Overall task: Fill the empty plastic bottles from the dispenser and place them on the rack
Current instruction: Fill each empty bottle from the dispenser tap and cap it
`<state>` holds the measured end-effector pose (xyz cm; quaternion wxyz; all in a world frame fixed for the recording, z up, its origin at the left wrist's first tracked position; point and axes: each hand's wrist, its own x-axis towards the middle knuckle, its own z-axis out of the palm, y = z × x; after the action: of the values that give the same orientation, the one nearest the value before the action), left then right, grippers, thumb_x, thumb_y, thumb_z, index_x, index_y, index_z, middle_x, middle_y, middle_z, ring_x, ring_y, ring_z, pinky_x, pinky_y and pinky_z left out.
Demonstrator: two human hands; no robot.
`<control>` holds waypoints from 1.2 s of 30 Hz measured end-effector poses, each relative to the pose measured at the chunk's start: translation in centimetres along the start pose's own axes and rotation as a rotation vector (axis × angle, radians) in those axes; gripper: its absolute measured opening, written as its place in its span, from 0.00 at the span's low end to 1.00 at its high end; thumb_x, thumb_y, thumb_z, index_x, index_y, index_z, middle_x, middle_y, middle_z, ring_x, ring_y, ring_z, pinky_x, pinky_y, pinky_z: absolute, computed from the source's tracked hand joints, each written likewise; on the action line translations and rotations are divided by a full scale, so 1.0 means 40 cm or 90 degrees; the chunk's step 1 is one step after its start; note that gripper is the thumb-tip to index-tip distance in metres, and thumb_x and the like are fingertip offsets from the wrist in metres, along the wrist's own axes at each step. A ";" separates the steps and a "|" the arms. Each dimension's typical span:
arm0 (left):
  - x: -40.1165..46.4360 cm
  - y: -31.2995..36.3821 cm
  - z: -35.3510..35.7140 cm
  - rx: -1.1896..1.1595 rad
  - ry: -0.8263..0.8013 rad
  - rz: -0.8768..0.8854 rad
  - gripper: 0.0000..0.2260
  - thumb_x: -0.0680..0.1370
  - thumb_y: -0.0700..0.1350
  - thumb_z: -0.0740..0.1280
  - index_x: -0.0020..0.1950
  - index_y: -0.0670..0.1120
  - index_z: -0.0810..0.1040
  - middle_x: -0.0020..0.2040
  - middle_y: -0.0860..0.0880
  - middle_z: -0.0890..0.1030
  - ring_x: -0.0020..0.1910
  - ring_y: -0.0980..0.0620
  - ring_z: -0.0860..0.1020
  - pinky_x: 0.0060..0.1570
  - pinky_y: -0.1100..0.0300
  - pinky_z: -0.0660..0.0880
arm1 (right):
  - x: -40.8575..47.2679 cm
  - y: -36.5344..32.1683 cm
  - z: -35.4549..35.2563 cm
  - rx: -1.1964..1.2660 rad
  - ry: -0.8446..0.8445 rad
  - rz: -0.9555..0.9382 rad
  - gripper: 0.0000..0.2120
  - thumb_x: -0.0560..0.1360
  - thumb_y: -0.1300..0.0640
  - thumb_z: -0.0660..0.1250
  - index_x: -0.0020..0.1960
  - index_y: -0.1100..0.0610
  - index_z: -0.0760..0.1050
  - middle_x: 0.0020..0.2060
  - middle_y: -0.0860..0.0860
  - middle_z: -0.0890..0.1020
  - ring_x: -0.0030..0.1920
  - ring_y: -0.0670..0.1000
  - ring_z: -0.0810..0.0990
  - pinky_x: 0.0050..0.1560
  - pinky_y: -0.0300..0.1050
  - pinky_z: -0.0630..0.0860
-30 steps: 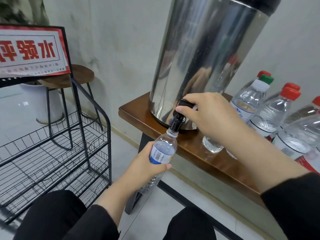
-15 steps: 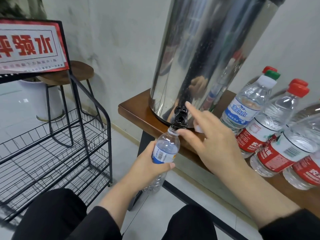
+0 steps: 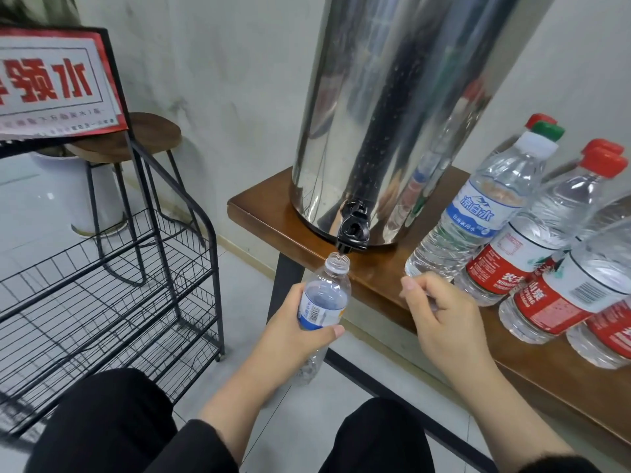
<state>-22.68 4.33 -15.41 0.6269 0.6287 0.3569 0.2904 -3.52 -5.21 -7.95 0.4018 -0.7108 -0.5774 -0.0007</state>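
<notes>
My left hand [image 3: 290, 339] grips a small clear bottle with a blue label [image 3: 324, 295], uncapped, its mouth just under the black tap [image 3: 353, 230] of the steel dispenser [image 3: 392, 114]. The bottle holds water up to near the shoulder. My right hand [image 3: 444, 319] hovers at the table's front edge, right of the bottle, with fingers curled. A small pale thing, seemingly the bottle's cap, shows between them. The black wire rack [image 3: 102, 285] stands to the left with bare shelves.
The dispenser sits on a wooden table [image 3: 266, 213]. Several capped bottles [image 3: 478, 216] with red or green caps crowd the table's right side. A wooden stool [image 3: 136, 138] and white pot [image 3: 68, 192] stand behind the rack, which carries a red-bordered sign [image 3: 51, 83].
My right hand left the tap handle and drew back down to the table's edge, fingers curling. The bottle stays under the tap in my left hand.
</notes>
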 end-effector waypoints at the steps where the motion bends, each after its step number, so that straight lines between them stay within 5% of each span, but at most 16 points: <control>1: -0.001 -0.002 -0.001 -0.004 0.003 0.000 0.24 0.75 0.46 0.77 0.65 0.60 0.71 0.57 0.58 0.81 0.58 0.58 0.80 0.47 0.72 0.77 | 0.002 -0.002 -0.001 0.018 0.001 0.014 0.24 0.80 0.42 0.59 0.37 0.60 0.75 0.29 0.52 0.75 0.34 0.51 0.73 0.34 0.35 0.66; 6: 0.001 -0.008 -0.003 -0.011 0.011 0.001 0.23 0.74 0.45 0.78 0.64 0.60 0.72 0.55 0.61 0.82 0.56 0.63 0.80 0.49 0.72 0.76 | 0.026 -0.010 -0.011 0.079 -0.051 0.070 0.24 0.77 0.42 0.63 0.35 0.61 0.73 0.30 0.58 0.74 0.33 0.55 0.71 0.33 0.38 0.64; 12: 0.007 -0.010 0.003 -0.006 0.017 0.010 0.24 0.74 0.46 0.77 0.65 0.59 0.72 0.56 0.60 0.82 0.58 0.61 0.80 0.51 0.71 0.76 | 0.025 0.002 -0.018 0.107 -0.035 0.126 0.21 0.80 0.50 0.66 0.32 0.59 0.72 0.27 0.53 0.75 0.28 0.45 0.70 0.32 0.37 0.67; 17: 0.006 -0.006 0.004 0.005 0.015 0.018 0.24 0.75 0.46 0.77 0.66 0.60 0.71 0.56 0.61 0.82 0.57 0.63 0.80 0.51 0.73 0.75 | 0.019 -0.006 -0.006 0.088 0.000 0.122 0.22 0.81 0.50 0.65 0.31 0.60 0.71 0.28 0.55 0.75 0.30 0.52 0.71 0.32 0.36 0.66; 36: -0.003 0.006 0.012 -0.001 0.043 0.024 0.23 0.75 0.44 0.77 0.64 0.59 0.73 0.55 0.61 0.82 0.56 0.64 0.80 0.48 0.75 0.74 | 0.022 -0.008 -0.014 0.153 -0.016 0.173 0.23 0.82 0.49 0.64 0.33 0.61 0.69 0.29 0.56 0.74 0.29 0.45 0.69 0.31 0.35 0.67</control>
<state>-22.32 3.96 -15.17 0.6093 0.6247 0.3658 0.3235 -3.24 -4.78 -6.97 0.4729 -0.7292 -0.4770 0.1310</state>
